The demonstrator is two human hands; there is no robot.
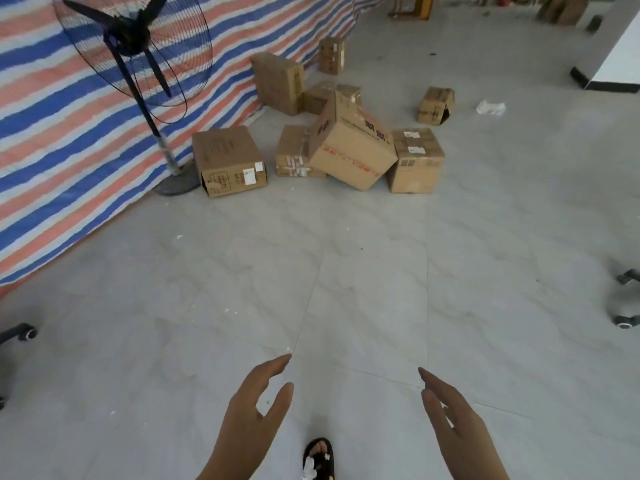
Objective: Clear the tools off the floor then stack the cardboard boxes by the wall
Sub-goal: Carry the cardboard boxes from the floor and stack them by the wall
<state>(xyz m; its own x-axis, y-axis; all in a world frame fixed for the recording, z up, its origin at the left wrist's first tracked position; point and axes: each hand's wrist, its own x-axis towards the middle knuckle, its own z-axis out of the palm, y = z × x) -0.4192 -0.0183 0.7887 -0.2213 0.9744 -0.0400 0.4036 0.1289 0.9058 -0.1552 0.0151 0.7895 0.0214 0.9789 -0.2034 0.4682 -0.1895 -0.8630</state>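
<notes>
Several cardboard boxes lie scattered on the grey floor ahead, near the striped tarp wall. A large box [351,147] sits tilted, leaning on a flat taped box [292,152] and touching a box with white labels [417,161]. Another box [228,161] stands beside the fan base. A tall box [277,83] stands against the tarp, with smaller boxes [331,55] behind and one [435,105] apart at the right. My left hand [254,407] and my right hand [450,414] reach forward low in view, fingers straight, both empty. No tools are visible.
A black pedestal fan [135,39] stands at the left by the striped tarp [52,150]. Chair casters show at the left edge [26,332] and right edge [627,296]. A crumpled white wrapper [490,107] lies on the floor. My sandalled foot [318,459] is below.
</notes>
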